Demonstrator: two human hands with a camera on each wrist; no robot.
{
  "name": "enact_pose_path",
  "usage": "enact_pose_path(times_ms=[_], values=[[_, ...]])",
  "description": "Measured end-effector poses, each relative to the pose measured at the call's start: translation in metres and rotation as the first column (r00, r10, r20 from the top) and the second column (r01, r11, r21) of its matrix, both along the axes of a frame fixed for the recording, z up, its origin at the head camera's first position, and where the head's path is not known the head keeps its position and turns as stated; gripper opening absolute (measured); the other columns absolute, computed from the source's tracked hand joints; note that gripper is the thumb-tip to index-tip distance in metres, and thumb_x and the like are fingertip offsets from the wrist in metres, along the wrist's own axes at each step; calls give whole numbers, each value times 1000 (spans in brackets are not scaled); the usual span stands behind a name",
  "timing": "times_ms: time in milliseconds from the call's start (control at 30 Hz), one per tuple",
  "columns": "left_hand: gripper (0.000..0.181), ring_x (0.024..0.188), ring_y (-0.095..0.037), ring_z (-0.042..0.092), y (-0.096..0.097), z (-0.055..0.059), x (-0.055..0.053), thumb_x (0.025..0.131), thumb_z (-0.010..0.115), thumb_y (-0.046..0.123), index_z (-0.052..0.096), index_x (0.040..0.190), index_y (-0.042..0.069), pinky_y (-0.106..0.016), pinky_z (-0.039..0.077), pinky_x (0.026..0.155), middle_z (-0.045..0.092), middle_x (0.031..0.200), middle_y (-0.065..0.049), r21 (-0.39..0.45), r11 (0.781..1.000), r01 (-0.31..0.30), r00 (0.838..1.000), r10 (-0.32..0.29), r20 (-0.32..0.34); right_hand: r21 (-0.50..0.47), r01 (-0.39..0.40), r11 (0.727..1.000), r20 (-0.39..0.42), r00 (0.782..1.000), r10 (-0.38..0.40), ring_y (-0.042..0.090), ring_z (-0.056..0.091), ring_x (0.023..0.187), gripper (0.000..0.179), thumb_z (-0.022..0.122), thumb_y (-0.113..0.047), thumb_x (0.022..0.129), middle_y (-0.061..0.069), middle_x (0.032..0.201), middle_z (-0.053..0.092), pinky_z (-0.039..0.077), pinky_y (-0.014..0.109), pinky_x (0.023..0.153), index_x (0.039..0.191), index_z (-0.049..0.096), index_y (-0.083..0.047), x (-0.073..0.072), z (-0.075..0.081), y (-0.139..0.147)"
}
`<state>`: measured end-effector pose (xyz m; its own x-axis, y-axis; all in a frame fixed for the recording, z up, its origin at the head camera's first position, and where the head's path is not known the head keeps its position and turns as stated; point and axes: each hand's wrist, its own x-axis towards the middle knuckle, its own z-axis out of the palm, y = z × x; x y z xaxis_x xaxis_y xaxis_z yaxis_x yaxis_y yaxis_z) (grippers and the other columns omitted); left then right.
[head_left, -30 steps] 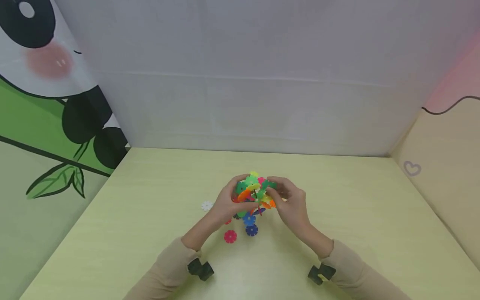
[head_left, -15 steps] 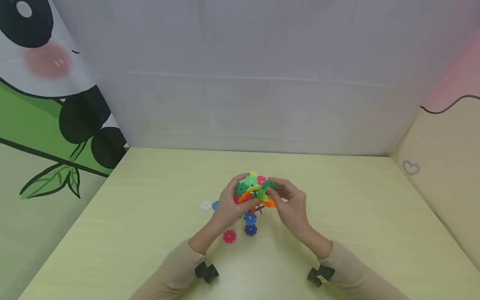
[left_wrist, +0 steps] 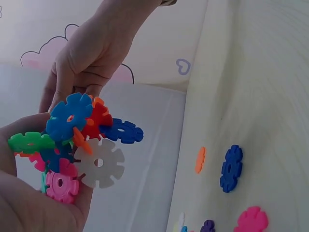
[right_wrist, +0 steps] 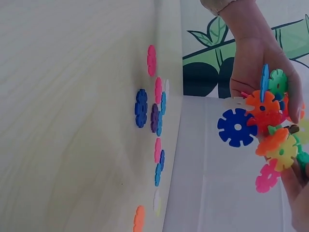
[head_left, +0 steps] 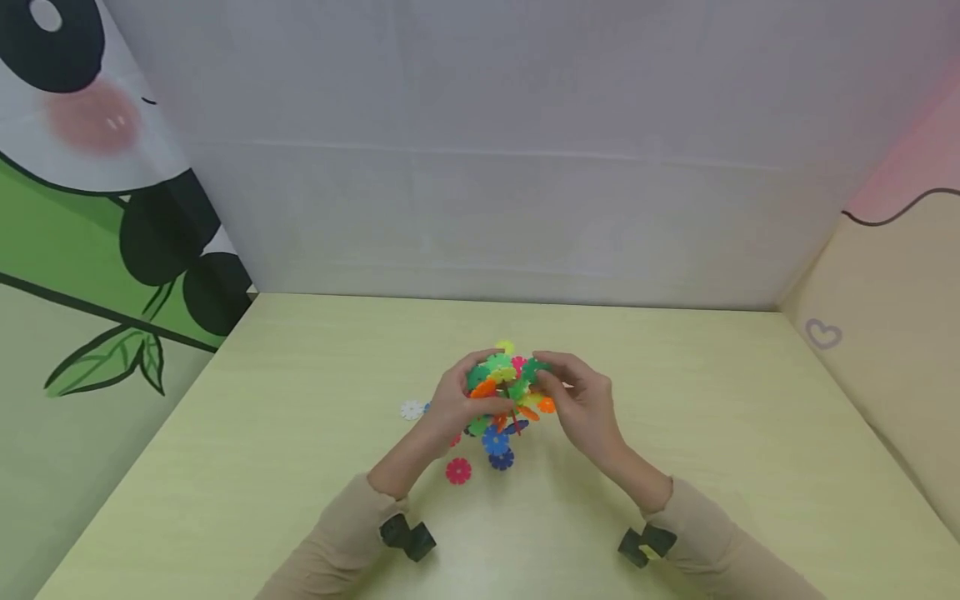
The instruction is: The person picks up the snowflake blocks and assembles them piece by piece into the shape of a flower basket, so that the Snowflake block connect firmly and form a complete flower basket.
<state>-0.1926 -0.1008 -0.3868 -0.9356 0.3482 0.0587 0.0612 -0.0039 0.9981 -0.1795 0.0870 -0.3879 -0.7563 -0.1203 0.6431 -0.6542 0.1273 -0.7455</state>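
Both hands hold up a many-coloured cluster of interlocking plastic snowflake discs point(head_left: 498, 367) above the table. My left hand point(head_left: 452, 407) grips its left side, thumb across the front and fingers behind. On the right, my right hand point(head_left: 587, 407) pinches a dark green disc point(head_left: 534, 368) at the cluster's edge between thumb and fingers. A white disc point(left_wrist: 107, 164) and a pink disc point(left_wrist: 63, 184) stick out of the underside in the left wrist view. The right wrist view shows a dark blue disc point(right_wrist: 237, 127) jutting from it. The palms hide part of the cluster.
Loose discs lie on the table point(head_left: 712, 433) below the hands, among them a pink disc point(head_left: 458, 471), a navy disc point(head_left: 501, 460) and a white disc point(head_left: 412, 409). An orange disc point(right_wrist: 139, 218) lies apart from the others. A pale wall point(head_left: 525, 225) rises behind the table.
The cluster has tilted slightly between the hands, and my left wrist has swung a little left, covering more of the blue disc by the white one. Both hands keep their hold.
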Motion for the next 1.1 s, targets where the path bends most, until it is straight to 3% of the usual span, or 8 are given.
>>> enact_pose_path(times_ms=[367, 633, 900, 1100], values=[[58, 95, -23, 59, -5, 6, 5, 80, 70, 2, 48, 134, -2, -33, 53, 81, 60, 112, -11, 23, 999, 27, 999, -28, 26, 114, -22, 993, -43, 999, 27, 23, 67, 70, 24, 63, 13, 84, 13, 92, 70, 56, 30, 61, 106, 67, 5, 3, 2, 0], [58, 94, -23, 59, -7, 5, 8, 76, 70, -6, 51, 131, -2, -32, 53, 79, 61, 111, -11, 91, 996, -23, 998, 18, 59, 189, 17, 982, -135, 991, 9, 21, 67, 63, 24, 66, 18, 79, 13, 85, 71, 55, 30, 53, 99, 68, 5, 5, 9, -8], [56, 91, -22, 60, -7, -5, 10, 74, 71, -7, 56, 128, 1, -31, 53, 79, 62, 107, -10, 87, 994, -70, 990, 58, 130, 258, 2, 966, -69, 997, 17, 20, 68, 63, 17, 66, 16, 80, 14, 86, 71, 54, 24, 54, 93, 69, 5, 7, 8, -12], [57, 93, -22, 58, -9, -9, 11, 73, 72, -6, 57, 127, 1, -32, 52, 80, 60, 110, -10, 70, 994, -89, 985, 77, 153, 314, 20, 949, -67, 998, 1, 20, 68, 65, 18, 67, 17, 78, 15, 90, 71, 53, 21, 57, 91, 68, 6, 9, 10, -15]])
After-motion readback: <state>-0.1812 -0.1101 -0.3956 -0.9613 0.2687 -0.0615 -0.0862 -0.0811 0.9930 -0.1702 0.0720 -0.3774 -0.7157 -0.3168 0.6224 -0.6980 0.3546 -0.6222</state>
